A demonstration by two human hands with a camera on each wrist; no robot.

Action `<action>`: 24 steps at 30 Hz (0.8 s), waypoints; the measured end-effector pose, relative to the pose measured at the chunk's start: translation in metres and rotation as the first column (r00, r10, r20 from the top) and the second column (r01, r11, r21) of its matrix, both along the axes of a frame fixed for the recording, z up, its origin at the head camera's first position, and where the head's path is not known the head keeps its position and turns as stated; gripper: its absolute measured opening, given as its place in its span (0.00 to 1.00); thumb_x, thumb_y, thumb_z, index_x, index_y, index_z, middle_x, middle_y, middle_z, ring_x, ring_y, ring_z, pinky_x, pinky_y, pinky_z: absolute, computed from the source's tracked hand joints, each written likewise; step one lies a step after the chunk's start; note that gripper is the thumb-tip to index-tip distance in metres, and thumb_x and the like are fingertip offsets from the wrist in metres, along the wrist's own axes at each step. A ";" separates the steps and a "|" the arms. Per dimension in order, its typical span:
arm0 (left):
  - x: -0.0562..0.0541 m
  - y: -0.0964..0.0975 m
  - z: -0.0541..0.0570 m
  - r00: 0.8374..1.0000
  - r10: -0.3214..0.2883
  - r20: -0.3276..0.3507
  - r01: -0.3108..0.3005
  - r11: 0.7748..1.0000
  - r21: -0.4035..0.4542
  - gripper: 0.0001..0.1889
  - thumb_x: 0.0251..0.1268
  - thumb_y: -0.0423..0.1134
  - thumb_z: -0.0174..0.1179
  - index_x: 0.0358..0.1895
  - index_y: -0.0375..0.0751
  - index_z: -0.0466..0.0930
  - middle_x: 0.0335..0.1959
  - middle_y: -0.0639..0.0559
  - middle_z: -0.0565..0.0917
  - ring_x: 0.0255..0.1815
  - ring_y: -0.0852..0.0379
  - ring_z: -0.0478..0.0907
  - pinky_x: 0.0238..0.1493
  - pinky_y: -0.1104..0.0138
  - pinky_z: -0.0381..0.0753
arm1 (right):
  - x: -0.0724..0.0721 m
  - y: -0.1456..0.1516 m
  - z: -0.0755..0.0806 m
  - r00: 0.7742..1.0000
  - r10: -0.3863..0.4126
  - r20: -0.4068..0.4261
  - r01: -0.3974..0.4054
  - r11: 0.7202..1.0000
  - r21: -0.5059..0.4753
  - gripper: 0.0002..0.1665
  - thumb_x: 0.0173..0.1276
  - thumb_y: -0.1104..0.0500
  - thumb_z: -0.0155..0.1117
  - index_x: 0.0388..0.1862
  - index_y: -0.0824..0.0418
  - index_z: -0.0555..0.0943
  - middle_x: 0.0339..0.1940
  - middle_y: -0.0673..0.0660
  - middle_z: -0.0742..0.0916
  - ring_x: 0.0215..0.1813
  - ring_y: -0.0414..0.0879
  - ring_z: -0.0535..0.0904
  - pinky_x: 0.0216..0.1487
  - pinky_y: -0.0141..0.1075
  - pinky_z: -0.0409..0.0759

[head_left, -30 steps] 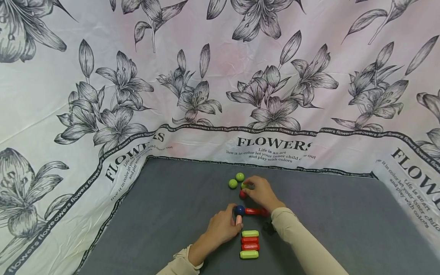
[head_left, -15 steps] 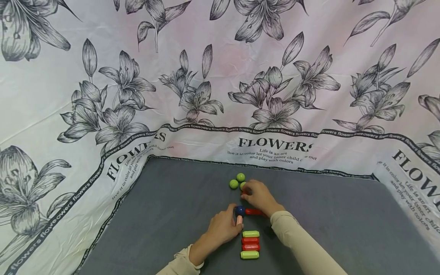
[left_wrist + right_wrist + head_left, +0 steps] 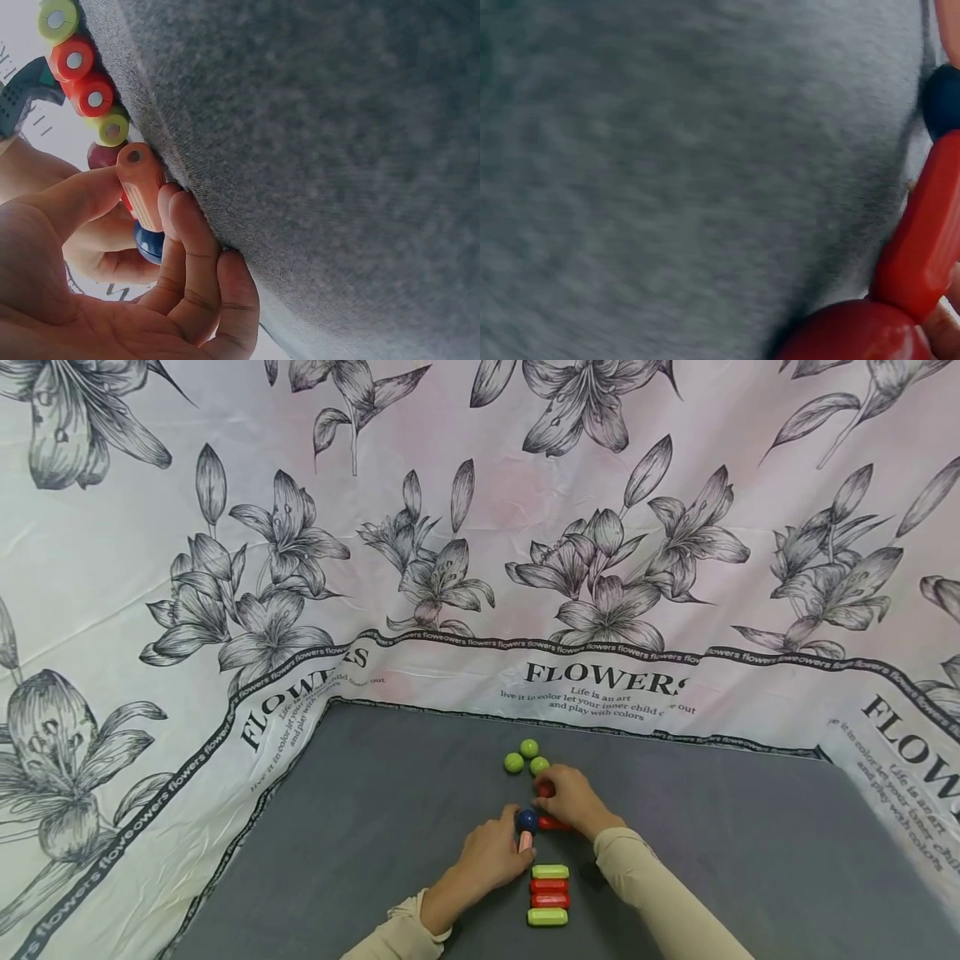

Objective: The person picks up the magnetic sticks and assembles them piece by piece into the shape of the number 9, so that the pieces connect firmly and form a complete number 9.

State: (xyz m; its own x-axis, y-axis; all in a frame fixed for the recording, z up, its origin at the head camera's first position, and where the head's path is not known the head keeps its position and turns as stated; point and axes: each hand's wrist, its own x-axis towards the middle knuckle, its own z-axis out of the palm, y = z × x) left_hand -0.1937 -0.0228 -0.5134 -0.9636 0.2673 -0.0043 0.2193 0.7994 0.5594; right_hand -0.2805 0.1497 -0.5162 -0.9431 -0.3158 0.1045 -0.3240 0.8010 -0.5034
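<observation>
White cloth backdrop [image 3: 495, 527] printed with black lilies borders the grey fabric-covered table [image 3: 375, 818]. Left hand [image 3: 487, 857] pinches a salmon-pink ribbed rod [image 3: 141, 187] between thumb and fingers; right hand [image 3: 573, 797] grips a glossy red ball [image 3: 546, 788]. A row of four yellow-green and red faceted rods [image 3: 550, 901] lies nearest the wearer. A red faceted rod [image 3: 922, 225] connects a dark-blue ball [image 3: 527, 821], adjoining the salmon rod, to a dark-red ball [image 3: 862, 337]. Three lime-green balls [image 3: 513, 763] sit beyond the hands.
</observation>
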 end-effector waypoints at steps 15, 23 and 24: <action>-0.003 0.005 -0.003 1.000 0.016 0.027 -0.016 1.000 0.008 0.34 0.56 0.47 0.71 0.64 0.36 0.72 0.41 0.39 0.88 0.38 0.42 0.86 0.35 0.51 0.81 | 0.008 0.005 0.001 1.000 -0.019 -0.001 0.019 1.000 0.020 0.14 0.56 0.60 0.78 0.41 0.59 0.87 0.40 0.56 0.87 0.42 0.49 0.81 0.47 0.47 0.80; -0.005 0.001 0.001 0.999 0.010 0.035 -0.010 1.000 -0.001 0.33 0.55 0.47 0.70 0.63 0.35 0.73 0.42 0.39 0.88 0.37 0.43 0.85 0.36 0.52 0.81 | 0.016 0.006 0.011 1.000 -0.016 -0.015 0.016 1.000 -0.001 0.17 0.57 0.59 0.78 0.46 0.61 0.87 0.42 0.56 0.87 0.42 0.46 0.80 0.45 0.44 0.80; -0.005 0.000 0.002 0.999 0.008 0.048 -0.009 1.000 0.013 0.33 0.55 0.46 0.70 0.63 0.35 0.73 0.41 0.39 0.87 0.36 0.44 0.84 0.36 0.52 0.81 | 0.018 0.006 0.013 1.000 -0.010 -0.020 0.010 1.000 -0.007 0.17 0.57 0.59 0.78 0.46 0.61 0.86 0.42 0.55 0.87 0.41 0.46 0.80 0.44 0.43 0.79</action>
